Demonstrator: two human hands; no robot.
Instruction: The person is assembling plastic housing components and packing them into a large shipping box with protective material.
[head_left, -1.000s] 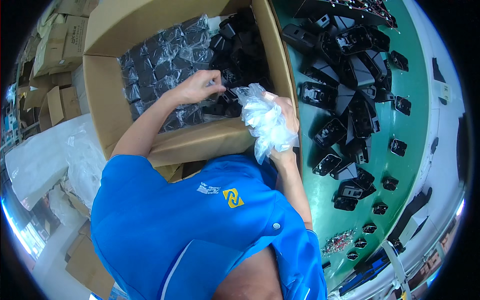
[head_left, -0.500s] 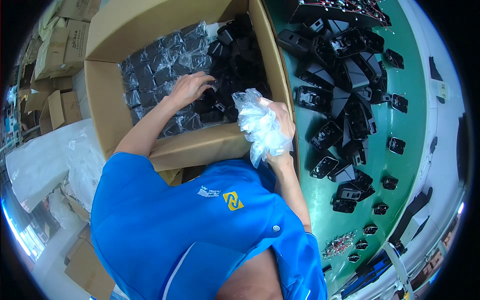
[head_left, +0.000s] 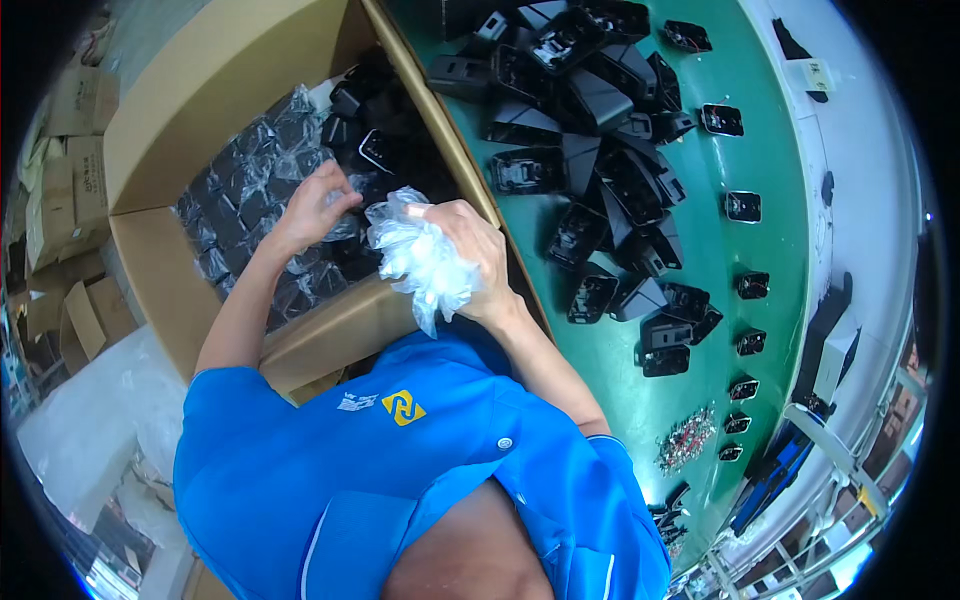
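Observation:
My left hand (head_left: 318, 207) is over an open cardboard box (head_left: 325, 330), above its packed contents. Its thumb and fingers are drawn together; what they grip, if anything, is too small to tell. Below it, black parts in clear plastic bags (head_left: 235, 190) lie in rows. Loose black plastic parts (head_left: 385, 110) fill the box's right side in a heap. At the near right of the box, my right hand (head_left: 478, 255) is closed round a crumpled bunch of clear plastic bags (head_left: 425, 265). The bunch hides part of its fingers.
Right of the box, a green-topped table (head_left: 560, 370) carries a pile of black housings (head_left: 600, 110). Several smaller black cases (head_left: 743, 207) stand in a line along its far side. Small wired parts (head_left: 687, 440) lie nearer. Cartons (head_left: 75, 190) and white plastic sheeting (head_left: 100, 390) are at the left.
The view has turned, so box and table sit further left. My left hand has moved from the loose parts' edge toward the bagged rows, its fingers drawing together. My right hand still holds the bags.

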